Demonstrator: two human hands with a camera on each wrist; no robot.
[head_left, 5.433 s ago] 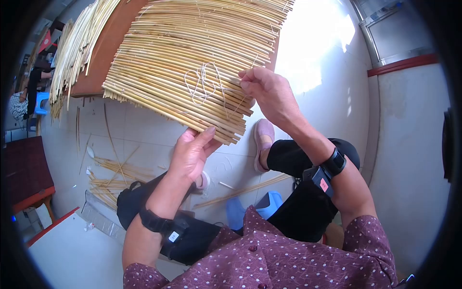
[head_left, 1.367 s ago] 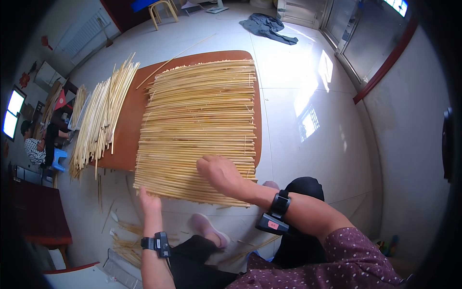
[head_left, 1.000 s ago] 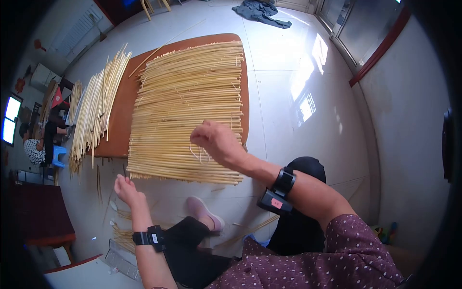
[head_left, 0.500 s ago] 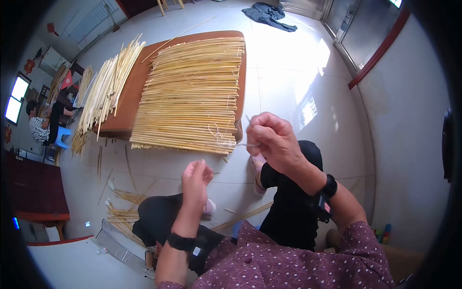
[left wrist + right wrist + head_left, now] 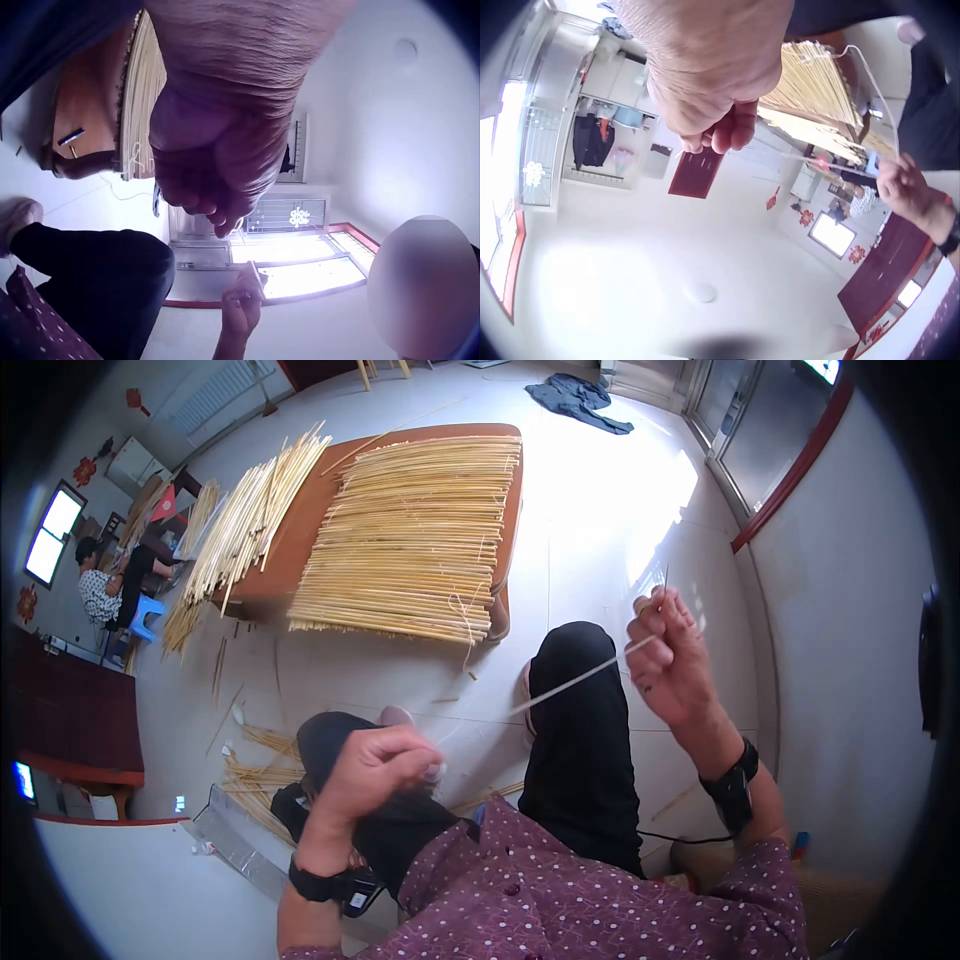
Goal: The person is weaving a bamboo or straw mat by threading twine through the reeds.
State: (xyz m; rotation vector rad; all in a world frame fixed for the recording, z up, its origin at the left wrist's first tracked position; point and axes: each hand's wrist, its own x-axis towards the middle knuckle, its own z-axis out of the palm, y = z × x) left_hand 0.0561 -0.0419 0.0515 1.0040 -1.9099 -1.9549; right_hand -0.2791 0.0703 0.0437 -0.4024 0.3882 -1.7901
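My right hand [image 5: 672, 660] is raised at the right in the head view, pinching a thin needle [image 5: 667, 574] that points up from the fingertips. White string [image 5: 575, 682] stretches from it toward my left hand [image 5: 378, 772], which is held low over the left knee. In the right wrist view the string [image 5: 885, 94] runs from the mat to the left fingers, and a further length goes on to the right hand. A mat of straw-coloured reed sticks [image 5: 410, 535], bound with string, lies on the brown table ahead; loose string hangs at its near right corner.
Loose reeds [image 5: 255, 510] lie at the left of the brown table [image 5: 290, 555]. More reed pieces [image 5: 260, 785] are on the floor by my left leg. Another person [image 5: 98, 585] sits at the far left. A white wall [image 5: 830, 690] stands at my right.
The near edge of the mat was held and lifted earlier; now it lies released on the table. Both hands have come back toward the body, the right one moving out rightward with needle and string.
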